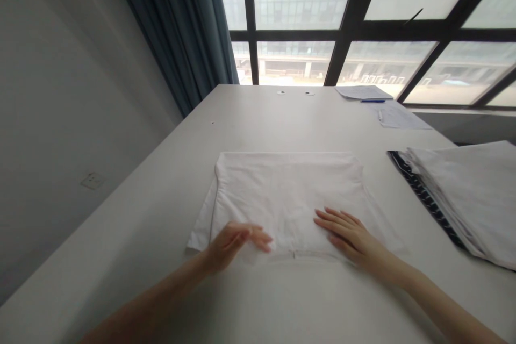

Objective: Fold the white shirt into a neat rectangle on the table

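A folded white garment (282,188), which looks like a shirt, lies flat on the white table (133,247) in front of me. Its straight folded edge faces away, and slanted parts stick out at both lower sides. My right hand (346,232) rests on the lower right of the cloth, palm down with fingers stretched out. Over the lower left part is my left hand (236,242), slightly blurred, its fingers extended and nothing seen in them. Whether the left fingers press on the fabric is hard to make out. A small dark mark shows at the near edge.
On the right lies a stack of folded white cloth (471,193) with a black patterned piece (427,199) beneath. Papers (363,92) and a blue pen (373,101) sit at the far right, by the window. A wall and a dark blue curtain (181,27) border the left.
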A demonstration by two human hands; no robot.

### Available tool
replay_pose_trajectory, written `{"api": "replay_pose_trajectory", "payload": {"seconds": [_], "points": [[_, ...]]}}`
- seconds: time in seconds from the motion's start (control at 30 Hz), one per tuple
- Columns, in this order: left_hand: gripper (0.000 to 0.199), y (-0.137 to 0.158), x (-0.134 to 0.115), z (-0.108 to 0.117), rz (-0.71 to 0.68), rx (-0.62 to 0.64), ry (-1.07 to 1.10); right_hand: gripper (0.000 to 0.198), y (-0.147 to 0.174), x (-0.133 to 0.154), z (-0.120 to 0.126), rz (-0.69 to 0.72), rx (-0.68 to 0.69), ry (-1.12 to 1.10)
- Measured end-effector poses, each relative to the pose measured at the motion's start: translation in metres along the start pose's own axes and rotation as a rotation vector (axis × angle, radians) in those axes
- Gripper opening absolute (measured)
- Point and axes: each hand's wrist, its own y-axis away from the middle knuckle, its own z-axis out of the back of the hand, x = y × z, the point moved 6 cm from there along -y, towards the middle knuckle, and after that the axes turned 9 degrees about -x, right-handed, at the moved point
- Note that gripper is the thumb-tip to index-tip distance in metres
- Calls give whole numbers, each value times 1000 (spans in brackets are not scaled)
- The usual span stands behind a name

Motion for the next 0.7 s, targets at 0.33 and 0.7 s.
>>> {"api": "replay_pose_trajectory", "payload": {"seconds": [0.33, 0.7], "points": [[58, -5, -7, -8, -28, 41, -23, 34, -44, 41, 0, 109, -197, -44], [47, 0, 3, -9, -19, -64, -385, 46, -63, 42, -26, 127, -35, 132]]}}
